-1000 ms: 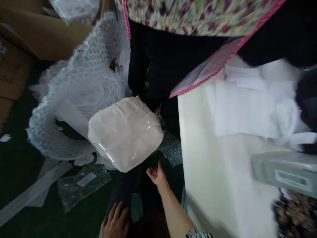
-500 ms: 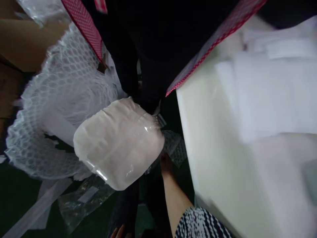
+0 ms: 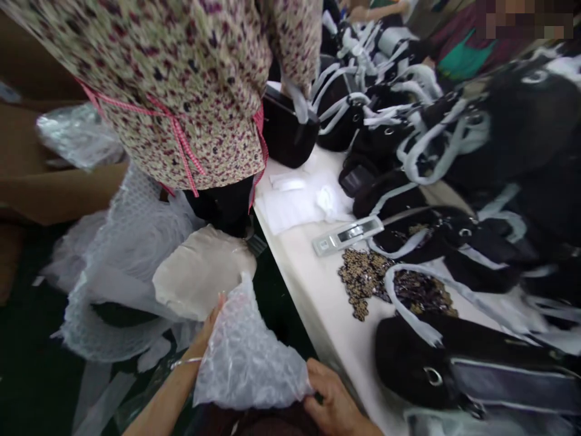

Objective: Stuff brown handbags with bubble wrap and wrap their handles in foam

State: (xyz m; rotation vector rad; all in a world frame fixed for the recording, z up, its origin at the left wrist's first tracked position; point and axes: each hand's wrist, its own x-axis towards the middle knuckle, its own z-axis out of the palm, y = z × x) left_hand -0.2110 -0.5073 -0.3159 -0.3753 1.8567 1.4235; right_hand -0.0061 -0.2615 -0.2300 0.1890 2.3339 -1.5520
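A sheet of bubble wrap (image 3: 254, 357) is stretched between my two hands at the bottom centre. My left hand (image 3: 212, 321), with a bracelet at the wrist, lies along its left side, mostly behind the wrap, so its grip is hidden. My right hand (image 3: 329, 390) pinches the lower right corner of the wrap. Just beyond my left hand lies a cream plastic-covered bundle (image 3: 204, 269). A large roll of bubble wrap (image 3: 118, 260) stands on the floor to its left.
The white table (image 3: 313, 284) runs along the right, bearing black bags (image 3: 454, 357), chains (image 3: 376, 278), a white-and-grey tool (image 3: 347, 235) and white sheets (image 3: 295, 203). A person in a floral top (image 3: 190, 91) stands ahead. Cardboard boxes (image 3: 59, 194) are at left.
The view has lifted, showing the person ahead and more of the table. Both my hands are now at the bottom centre, with bubble wrap between them. The cream bundle appears smaller.
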